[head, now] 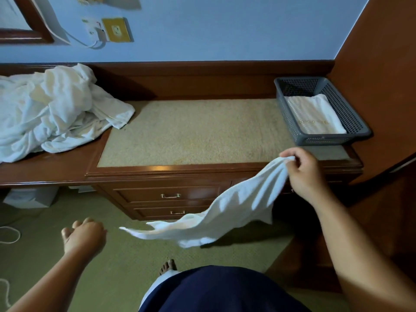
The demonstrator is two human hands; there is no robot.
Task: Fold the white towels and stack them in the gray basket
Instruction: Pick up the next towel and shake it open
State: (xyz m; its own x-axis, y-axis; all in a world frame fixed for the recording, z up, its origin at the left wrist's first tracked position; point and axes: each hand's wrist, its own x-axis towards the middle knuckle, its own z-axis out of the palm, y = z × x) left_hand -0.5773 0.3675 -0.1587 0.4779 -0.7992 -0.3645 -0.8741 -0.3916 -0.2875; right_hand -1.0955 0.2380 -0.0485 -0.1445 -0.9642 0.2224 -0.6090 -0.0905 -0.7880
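My right hand (306, 174) pinches a towel (225, 210) corner at three o'clock so it hangs loose for my left hand (85, 235), empty and relaxed at seven, to catch.

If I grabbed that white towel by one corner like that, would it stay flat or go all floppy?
Probably floppy: the white towel, pinched at one end by the right hand, sags and ripples below it. It seems light, since a small pinch carries it. It likely won't slip easily; the cloth bunches in the grip.
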